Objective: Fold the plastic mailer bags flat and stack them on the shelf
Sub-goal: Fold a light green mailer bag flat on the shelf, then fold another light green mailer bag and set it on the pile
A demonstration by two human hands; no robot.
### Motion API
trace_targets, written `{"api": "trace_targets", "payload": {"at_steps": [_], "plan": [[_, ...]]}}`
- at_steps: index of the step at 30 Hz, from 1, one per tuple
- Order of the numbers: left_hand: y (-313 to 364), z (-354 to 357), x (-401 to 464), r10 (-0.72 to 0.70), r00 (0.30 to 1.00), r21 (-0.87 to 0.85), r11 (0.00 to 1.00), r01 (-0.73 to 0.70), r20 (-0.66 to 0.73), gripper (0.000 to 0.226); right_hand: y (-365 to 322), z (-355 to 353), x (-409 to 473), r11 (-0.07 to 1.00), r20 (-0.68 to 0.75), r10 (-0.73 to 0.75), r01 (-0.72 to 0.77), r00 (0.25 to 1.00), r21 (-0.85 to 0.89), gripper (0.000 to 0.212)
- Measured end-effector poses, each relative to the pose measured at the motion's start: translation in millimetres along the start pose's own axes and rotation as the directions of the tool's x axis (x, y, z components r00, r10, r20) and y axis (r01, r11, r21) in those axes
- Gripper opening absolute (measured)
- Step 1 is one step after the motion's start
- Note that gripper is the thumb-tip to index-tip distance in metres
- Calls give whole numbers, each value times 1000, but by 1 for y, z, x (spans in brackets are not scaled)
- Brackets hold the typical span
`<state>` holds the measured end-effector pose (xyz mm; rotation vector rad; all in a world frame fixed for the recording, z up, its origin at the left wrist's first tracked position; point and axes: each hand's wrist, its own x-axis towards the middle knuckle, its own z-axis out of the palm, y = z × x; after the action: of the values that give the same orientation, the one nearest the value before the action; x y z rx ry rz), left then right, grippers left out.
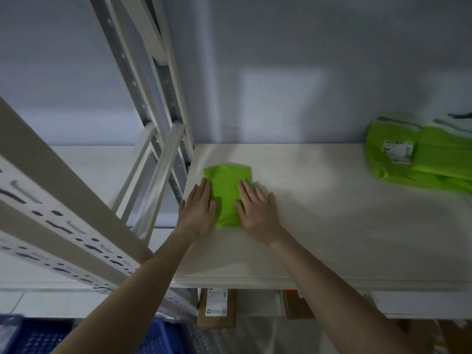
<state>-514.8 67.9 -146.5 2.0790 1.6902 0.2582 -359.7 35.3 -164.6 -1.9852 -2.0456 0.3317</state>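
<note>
A folded green plastic mailer bag (226, 190) lies flat on the white shelf (319, 226), near its left end. My left hand (198, 209) presses palm-down on the bag's left edge, fingers together and stretched out. My right hand (256, 209) lies palm-down on the bag's right edge, partly on the shelf board. Neither hand grips the bag. At the far right of the shelf sits a pile of green mailer bags (419, 154), the top one with a white printed label.
White perforated shelf uprights (153, 103) stand to the left of the bag. A slanted metal beam (63, 213) crosses the left foreground. Cardboard boxes (217, 310) sit on the level below. Blue plastic crates (158, 338) stand on the floor at lower left.
</note>
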Motion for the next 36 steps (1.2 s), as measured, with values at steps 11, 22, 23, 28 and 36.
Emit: {"api": "trace_targets", "payload": {"at_steps": [11,22,23,28,36], "plan": [[62,-19,10,169,973,-20,985,-174,-157,73,33,-61,4,995,-138,16,-3,990,100,53],[230,28,29,375,890,-145,896,-420,-261,70,184,-171,-35,982,-229,187,-181,955,48,48],[247,33,31,384,885,-151,890,-431,-265,70,201,-181,-40,980,-242,201,-195,949,50,48],[328,59,35,398,874,-205,864,-460,-280,68,279,-229,-69,969,-345,248,-239,905,69,44],[423,130,42,370,913,-244,882,-403,-171,72,382,-267,-121,927,-299,369,-327,880,183,46]]}}
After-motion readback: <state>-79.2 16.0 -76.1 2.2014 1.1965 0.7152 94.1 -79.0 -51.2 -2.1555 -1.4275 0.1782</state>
